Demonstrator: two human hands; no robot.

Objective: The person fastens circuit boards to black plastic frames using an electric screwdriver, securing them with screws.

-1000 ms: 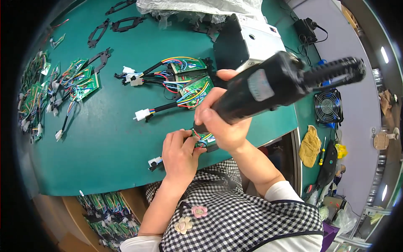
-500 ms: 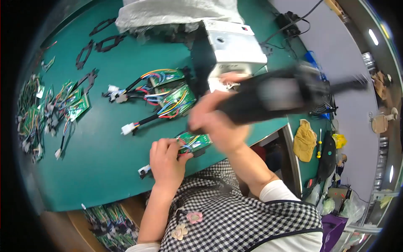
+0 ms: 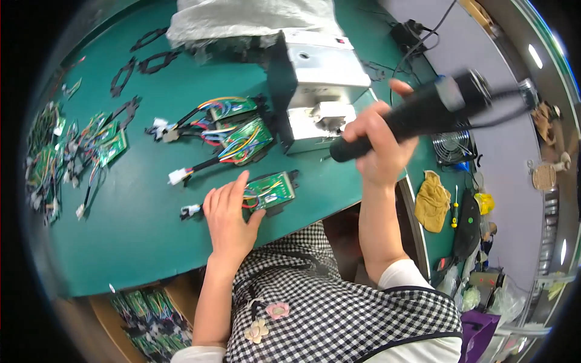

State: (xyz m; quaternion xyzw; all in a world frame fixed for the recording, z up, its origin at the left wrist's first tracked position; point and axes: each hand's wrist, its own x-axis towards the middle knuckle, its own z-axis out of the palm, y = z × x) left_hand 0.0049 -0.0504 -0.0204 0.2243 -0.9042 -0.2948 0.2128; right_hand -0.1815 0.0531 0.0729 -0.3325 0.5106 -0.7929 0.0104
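To the near left of the silver box (image 3: 333, 68), a circuit board (image 3: 276, 192) lies on the desk (image 3: 145, 248); the left hand (image 3: 229, 213) spans its wired end (how firmly, I cannot tell). Near right of the box, the right hand (image 3: 385, 151) clenches its grip around a black tool (image 3: 433, 109). This looks like tool work on the board; the next move seems to call for steadiness.

Around us we see a crumpled white sheet (image 3: 251, 21) at twelve o'clock, a black power adapter (image 3: 404, 36) at one, a fan (image 3: 452, 148) between two and three, a tan cloth (image 3: 433, 202) with a yellow-handled screwdriver (image 3: 455, 215) near it at three, and a purple bag (image 3: 478, 330) at four.
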